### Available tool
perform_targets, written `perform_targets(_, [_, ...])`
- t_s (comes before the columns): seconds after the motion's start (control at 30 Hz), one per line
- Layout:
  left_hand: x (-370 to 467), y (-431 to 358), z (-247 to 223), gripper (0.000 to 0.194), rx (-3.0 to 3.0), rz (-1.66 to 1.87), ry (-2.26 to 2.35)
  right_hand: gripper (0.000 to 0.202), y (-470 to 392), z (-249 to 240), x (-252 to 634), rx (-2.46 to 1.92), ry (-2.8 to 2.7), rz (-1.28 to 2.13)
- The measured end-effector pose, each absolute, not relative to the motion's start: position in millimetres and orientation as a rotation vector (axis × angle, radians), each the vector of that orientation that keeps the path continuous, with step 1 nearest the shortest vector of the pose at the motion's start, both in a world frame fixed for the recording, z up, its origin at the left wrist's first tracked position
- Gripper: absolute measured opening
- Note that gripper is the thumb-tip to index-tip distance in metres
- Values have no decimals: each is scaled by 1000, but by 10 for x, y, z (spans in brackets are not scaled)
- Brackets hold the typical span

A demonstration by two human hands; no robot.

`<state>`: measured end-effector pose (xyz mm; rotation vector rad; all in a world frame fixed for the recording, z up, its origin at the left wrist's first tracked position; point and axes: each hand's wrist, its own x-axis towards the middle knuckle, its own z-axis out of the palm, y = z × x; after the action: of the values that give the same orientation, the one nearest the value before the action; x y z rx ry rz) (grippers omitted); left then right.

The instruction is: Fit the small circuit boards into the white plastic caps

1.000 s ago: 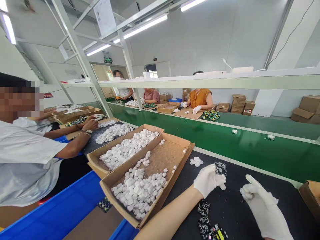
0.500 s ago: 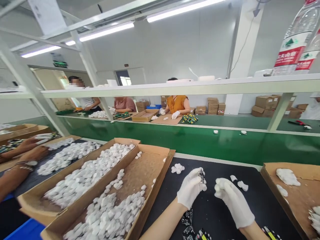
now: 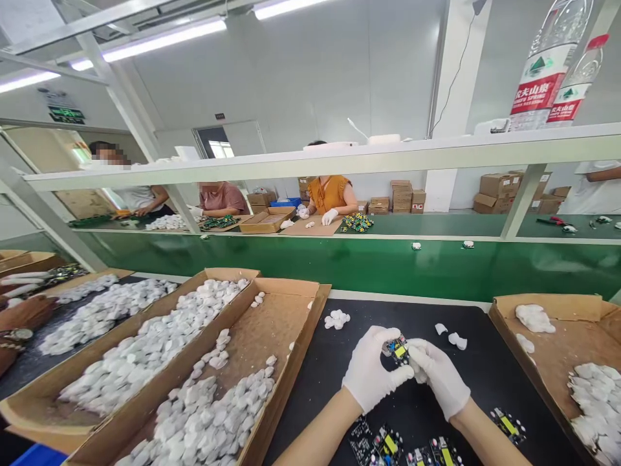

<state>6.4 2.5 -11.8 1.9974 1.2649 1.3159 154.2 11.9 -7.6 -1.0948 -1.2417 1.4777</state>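
My left hand [image 3: 369, 372], in a white glove, grips a small circuit board [image 3: 398, 349] between thumb and fingers; its component side with a yellow block faces up. Against the right edge of that board, my gloved right hand [image 3: 439, 378] has its fingers pinched together. What lies between those fingertips is hidden. Several more circuit boards [image 3: 388, 445] lie on the black mat [image 3: 310, 401] below my wrists, and another board [image 3: 508, 424] is right of my right forearm. Two white pieces [image 3: 457, 341] rest beyond my right hand, and a white cluster [image 3: 336, 319] sits beyond my left.
Cardboard trays [image 3: 310, 323] heaped with white pieces stand at left; another tray [image 3: 557, 320] is at right. A green conveyor [image 3: 291, 262] runs behind the mat, below a shelf [image 3: 339, 155] with water bottles [image 3: 543, 77]. A co-worker's arm [image 3: 24, 317] reaches in at far left; people sit opposite.
My hands have come together at the board, which is turned from its dark underside to its component side. The view has shifted slightly to the right.
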Motion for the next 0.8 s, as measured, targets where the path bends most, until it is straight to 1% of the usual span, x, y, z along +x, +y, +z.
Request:
perform_targets(0.27, [1,41,-152,64,2028,1271,971,44,128,-189,1546,-914,-1113,1679])
perform_targets(0.37, [-2,42,-156,54,2029,1246,901,39,138,-169,1543,-933,-1079,1668])
perform_targets(0.43, [0,52,-156,46,2013,1291,922,34,133,-130,1554,-928,-1073,1635])
perform_targets(0.5, [-4,70,-153,43,1965,1367,945,30,110,-87,1577,-914,-1069,1563])
perform_targets(0.63, [-18,108,-155,41,1804,1428,957,45,47,-31,1615,-989,-1228,1211])
perform_targets(0.7, [-15,118,-169,41,1727,1437,983,48,33,-25,1614,-1012,-1287,1061])
perform_targets(0.73, [-9,118,-178,42,1705,1453,1005,46,32,-28,1609,-1009,-1295,1001])
perform_targets(0.8, [11,110,-194,42,1718,1500,1060,35,30,-49,1601,-1021,-1316,882])
